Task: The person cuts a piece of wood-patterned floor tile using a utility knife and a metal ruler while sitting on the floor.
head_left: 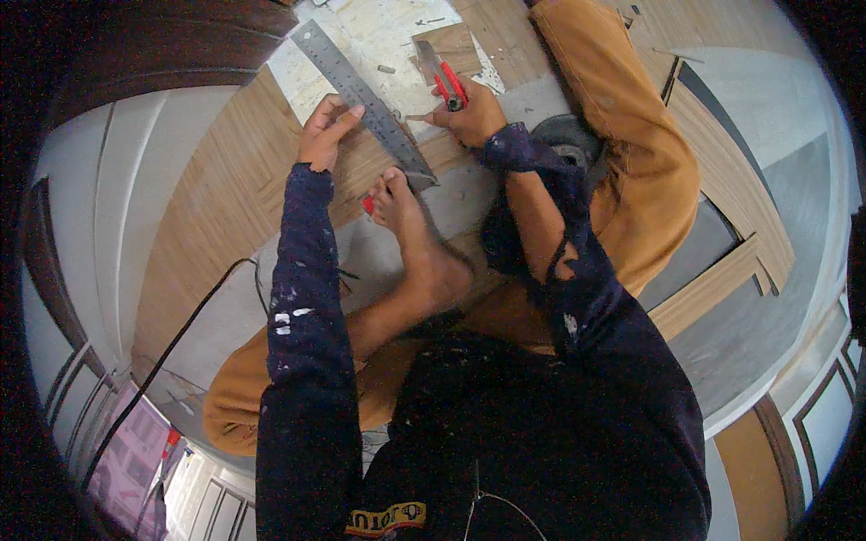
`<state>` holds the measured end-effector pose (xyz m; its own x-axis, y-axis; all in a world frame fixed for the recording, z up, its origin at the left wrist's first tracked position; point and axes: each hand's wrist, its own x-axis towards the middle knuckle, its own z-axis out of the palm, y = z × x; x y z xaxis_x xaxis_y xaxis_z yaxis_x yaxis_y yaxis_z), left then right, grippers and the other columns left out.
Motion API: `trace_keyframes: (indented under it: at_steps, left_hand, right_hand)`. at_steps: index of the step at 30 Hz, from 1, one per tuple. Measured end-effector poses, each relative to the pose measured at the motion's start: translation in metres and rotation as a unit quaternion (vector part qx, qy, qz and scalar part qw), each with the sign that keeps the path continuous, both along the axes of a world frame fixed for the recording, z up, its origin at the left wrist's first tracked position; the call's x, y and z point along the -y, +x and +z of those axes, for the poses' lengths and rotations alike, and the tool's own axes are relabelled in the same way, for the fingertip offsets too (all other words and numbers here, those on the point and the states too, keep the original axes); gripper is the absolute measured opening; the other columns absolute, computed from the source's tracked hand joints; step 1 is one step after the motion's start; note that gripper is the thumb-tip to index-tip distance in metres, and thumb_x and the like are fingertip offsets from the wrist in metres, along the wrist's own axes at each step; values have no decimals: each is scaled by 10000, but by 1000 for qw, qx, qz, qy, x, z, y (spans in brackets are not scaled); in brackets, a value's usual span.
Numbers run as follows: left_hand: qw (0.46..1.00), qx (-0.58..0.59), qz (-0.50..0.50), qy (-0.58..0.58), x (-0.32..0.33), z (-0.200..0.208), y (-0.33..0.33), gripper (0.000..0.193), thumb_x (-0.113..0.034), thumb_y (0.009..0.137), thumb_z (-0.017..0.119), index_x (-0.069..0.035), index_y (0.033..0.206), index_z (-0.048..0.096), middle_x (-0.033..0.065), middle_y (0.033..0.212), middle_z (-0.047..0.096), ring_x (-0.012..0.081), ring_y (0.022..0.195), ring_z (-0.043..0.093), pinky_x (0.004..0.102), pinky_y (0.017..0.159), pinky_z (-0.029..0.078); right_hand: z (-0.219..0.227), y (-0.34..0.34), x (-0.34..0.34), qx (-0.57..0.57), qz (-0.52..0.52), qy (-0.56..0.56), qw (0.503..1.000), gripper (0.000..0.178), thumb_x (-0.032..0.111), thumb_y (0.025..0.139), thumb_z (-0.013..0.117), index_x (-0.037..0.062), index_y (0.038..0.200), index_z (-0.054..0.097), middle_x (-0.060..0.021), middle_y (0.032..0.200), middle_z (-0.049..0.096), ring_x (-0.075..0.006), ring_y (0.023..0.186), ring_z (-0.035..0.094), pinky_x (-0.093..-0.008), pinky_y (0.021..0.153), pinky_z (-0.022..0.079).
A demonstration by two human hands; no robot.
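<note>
My left hand [327,133] grips the edge of a long steel ruler [354,90], thumb on top. The ruler slants over a wood-grain plank [361,158] and a white, paint-marked board [379,41]. Its near end meets a short metal cross-piece beside my bare foot [394,203]. In my right hand [478,115] is a red utility knife [451,88], its blade pointing away from me over a small wood-grain offcut [462,47]. The fingertips of that hand reach close to the ruler's right edge. A small red thing [367,206] shows beside my toes.
A dark round tool [568,140], partly hidden by my right sleeve, sits by my right leg. Wood-grain planks [731,171] lie at the right. A black cable [194,320] runs along the left. Wood-grain flooring [212,167] spreads at the left.
</note>
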<state>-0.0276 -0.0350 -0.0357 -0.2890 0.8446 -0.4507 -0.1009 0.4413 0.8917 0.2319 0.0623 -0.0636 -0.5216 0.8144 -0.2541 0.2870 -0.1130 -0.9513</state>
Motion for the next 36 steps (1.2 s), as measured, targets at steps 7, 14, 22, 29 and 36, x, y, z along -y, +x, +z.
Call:
trace_keyframes:
  at_steps: [7,14,22,29,36]
  left_hand:
    - [997,43,20,59,12,17,4,139,-132,940,698,-62,1012,602,-16,854,604,95,776,584,285,664,507]
    - [950,-12,311,-2,86,5,-63,105,-118,973,604,-46,1039,567,57,907,596,182,743,593,323,579,478]
    - [878,-180,355,-267,170,-40,-141,72,-176,986,541,-105,991,551,66,880,556,206,749,576,362,587,464]
    - [675,-395,353,-513,191,-53,-122,190,-240,953,573,-87,1068,577,100,955,596,242,821,603,397,656,483]
    - [609,-432,351,-566,207,-42,-119,323,-303,921,604,-70,1144,602,133,1030,635,278,893,631,432,725,503]
  right_hand:
    - [1,7,5,51,-70,180,980,369,136,794,752,21,1130,651,-196,956,708,-347,884,698,-397,794,540]
    - [42,29,33,205,-22,176,963,437,270,766,794,21,1082,622,-248,946,679,-448,937,649,-489,808,523]
    - [53,30,74,267,-16,152,952,480,219,789,805,56,1138,518,-253,1068,591,-469,928,644,-529,762,554]
    - [43,39,72,246,-19,150,957,451,152,788,787,64,1137,516,-239,1057,586,-473,900,639,-537,766,546]
    - [46,39,75,222,-31,151,963,458,84,771,782,50,1153,532,-259,1051,598,-471,943,627,-513,795,532]
